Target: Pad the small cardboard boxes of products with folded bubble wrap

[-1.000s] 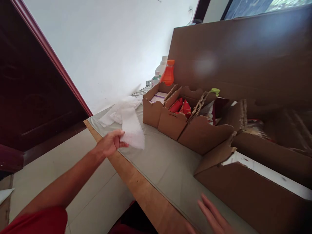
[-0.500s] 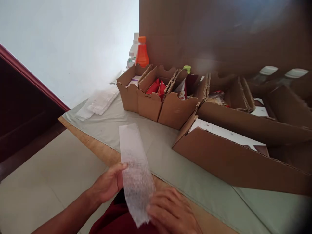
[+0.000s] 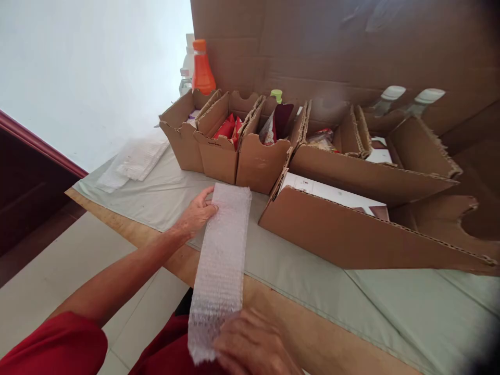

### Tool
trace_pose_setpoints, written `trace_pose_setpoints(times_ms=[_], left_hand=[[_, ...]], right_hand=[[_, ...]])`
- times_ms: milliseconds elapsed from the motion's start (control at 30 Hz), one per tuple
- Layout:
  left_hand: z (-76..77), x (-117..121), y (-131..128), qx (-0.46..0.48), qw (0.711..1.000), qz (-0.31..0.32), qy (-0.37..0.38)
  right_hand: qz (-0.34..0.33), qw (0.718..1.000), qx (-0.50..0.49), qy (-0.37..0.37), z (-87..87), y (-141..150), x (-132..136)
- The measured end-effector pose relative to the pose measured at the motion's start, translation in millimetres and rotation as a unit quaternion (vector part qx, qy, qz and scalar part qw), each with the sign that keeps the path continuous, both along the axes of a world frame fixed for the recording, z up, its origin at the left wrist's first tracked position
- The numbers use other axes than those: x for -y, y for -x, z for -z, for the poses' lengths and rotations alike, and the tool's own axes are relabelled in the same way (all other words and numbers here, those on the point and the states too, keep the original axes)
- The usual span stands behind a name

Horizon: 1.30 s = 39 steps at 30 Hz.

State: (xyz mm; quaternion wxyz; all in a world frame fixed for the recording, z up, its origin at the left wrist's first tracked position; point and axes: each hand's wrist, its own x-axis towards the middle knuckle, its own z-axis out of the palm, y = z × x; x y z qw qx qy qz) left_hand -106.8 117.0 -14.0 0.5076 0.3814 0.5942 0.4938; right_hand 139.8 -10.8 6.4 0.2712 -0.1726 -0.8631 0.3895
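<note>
A long folded strip of clear bubble wrap (image 3: pixel 225 250) stretches from the table top toward my lap, over the table's front edge. Near its far end, my left hand (image 3: pixel 198 212) pinches the left edge, thumb on top and other fingers partly hidden beneath. My right hand (image 3: pixel 253 344) is closed on the lower right edge at the near end, slightly blurred, its thumb out of sight. The near end hangs past the wooden table edge (image 3: pixel 269 307) above my red clothing.
Cardboard bins (image 3: pixel 219 161) stand along the back, holding red packets (image 3: pixel 226 127), pouches and white boxes (image 3: pixel 332 194). Behind them rise an orange bottle (image 3: pixel 203 73) and white-capped bottles (image 3: pixel 424 101). More bubble wrap (image 3: pixel 136 159) lies on the grey-green cloth (image 3: pixel 297 265) at left.
My left hand has slid forward along the bubble wrap to near its far end. The strip now lies straighter and farther over the table. The view has shifted to the right.
</note>
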Motion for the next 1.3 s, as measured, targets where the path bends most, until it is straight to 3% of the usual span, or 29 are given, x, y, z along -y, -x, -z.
trace_pose_setpoints(times_ms=[100,167,333,400,467,600,733,900,1000,1133,1300], left_hand=[[-1.2,-2.9,4.4,-0.079,0.996,-0.035,-0.038],[-6.0,15.7,13.9,-0.120,0.990,-0.035,-0.060],[-24.5,100.0,28.8,-0.154,0.971,0.173,-0.062],[-24.7,124.5,21.2,-0.163,0.965,0.201,-0.043],[-17.9,136.5,8.6,-0.191,0.966,0.176,-0.020],[1.6,136.4,-9.7,-0.234,0.966,0.108,-0.010],[8.2,133.0,-8.4,-0.254,0.963,0.083,-0.022],[11.3,134.5,-6.0,-0.266,0.959,0.088,-0.046],[15.1,135.6,-7.9,-0.334,0.936,0.096,-0.060],[9.8,142.2,-5.1,-0.428,0.893,0.091,-0.110],[1.1,154.4,3.1,-0.415,0.861,0.207,-0.210]], right_hand=[[0.049,0.998,0.033,0.025,-1.8,6.6,-4.6],[0.058,0.996,0.039,0.052,-0.7,8.3,-9.3],[0.083,0.992,0.013,0.098,6.3,15.4,-28.8],[0.099,0.990,0.025,0.097,11.0,20.8,-38.5],[0.119,0.989,0.041,0.083,17.2,25.6,-47.4],[0.179,0.982,0.054,0.011,28.4,24.9,-56.1],[0.242,0.964,0.016,-0.106,28.2,9.5,-45.1],[0.172,0.967,0.088,-0.163,27.8,-3.1,-17.8],[0.136,0.964,0.142,-0.178,37.9,0.2,-12.1],[0.138,0.965,0.128,-0.182,48.3,7.3,-17.8],[0.143,0.980,0.079,-0.109,39.1,12.9,-27.3]])
